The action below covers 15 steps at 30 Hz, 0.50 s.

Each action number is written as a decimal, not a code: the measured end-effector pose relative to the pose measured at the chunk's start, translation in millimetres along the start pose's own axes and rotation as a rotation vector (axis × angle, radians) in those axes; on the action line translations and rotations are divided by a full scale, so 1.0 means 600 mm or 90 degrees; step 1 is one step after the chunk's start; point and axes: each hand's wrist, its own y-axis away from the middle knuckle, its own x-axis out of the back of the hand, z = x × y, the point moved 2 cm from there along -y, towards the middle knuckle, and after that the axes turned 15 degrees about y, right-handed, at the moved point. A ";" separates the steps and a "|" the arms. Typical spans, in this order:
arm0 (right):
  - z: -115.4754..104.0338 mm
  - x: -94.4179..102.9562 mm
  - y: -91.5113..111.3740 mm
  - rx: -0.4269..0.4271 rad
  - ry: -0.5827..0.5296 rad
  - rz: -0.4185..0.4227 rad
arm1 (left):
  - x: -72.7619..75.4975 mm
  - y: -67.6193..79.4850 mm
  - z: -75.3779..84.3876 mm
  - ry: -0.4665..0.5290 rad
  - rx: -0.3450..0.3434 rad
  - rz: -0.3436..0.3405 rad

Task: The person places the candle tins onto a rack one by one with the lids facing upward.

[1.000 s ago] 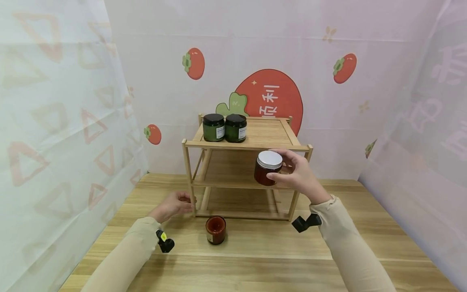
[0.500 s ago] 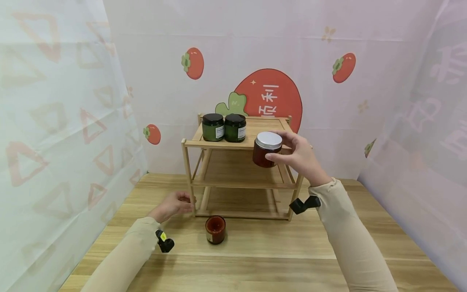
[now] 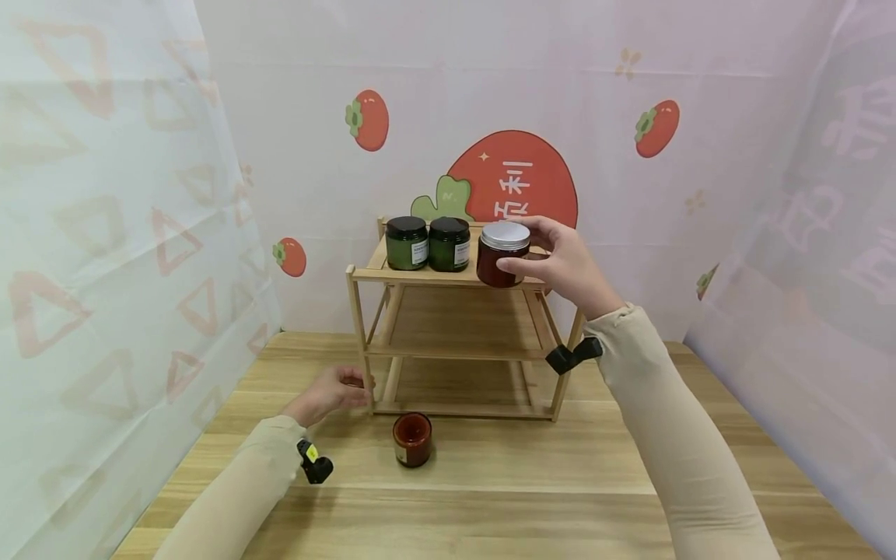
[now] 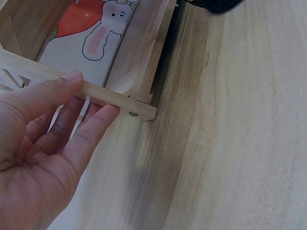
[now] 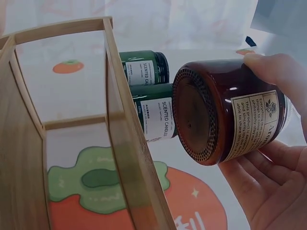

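My right hand (image 3: 570,268) grips a dark amber scented candle jar (image 3: 495,264) with a silver lid, thumb on the near side. It is held upright at the front edge of the top shelf; in the right wrist view its ridged base (image 5: 192,117) shows, off the rack's front rail. Two green candle jars (image 3: 406,247) with black lids stand on that shelf, left of it. My left hand (image 3: 330,395) pinches the lower front-left leg (image 4: 103,92) of the wooden rack (image 3: 448,354) between thumb and fingers.
A smaller red-brown glass jar (image 3: 411,443), without a lid, stands on the wooden table (image 3: 532,498) in front of the rack. Printed cloth walls (image 3: 301,155) enclose the back and both sides.
My right hand has raised the amber candle jar from the middle shelf's height to the top shelf's front edge, bringing it closer to the green jars. My left hand stays on the leg.
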 end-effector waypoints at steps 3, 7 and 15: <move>0.000 0.000 -0.010 0.000 -0.004 0.004 | 0.001 0.000 0.000 0.002 -0.001 -0.001; 0.003 0.000 -0.020 -0.004 -0.010 0.007 | 0.001 0.000 0.000 0.008 -0.002 -0.003; 0.002 -0.002 -0.028 -0.027 0.009 -0.006 | 0.002 0.000 -0.001 0.009 -0.001 -0.003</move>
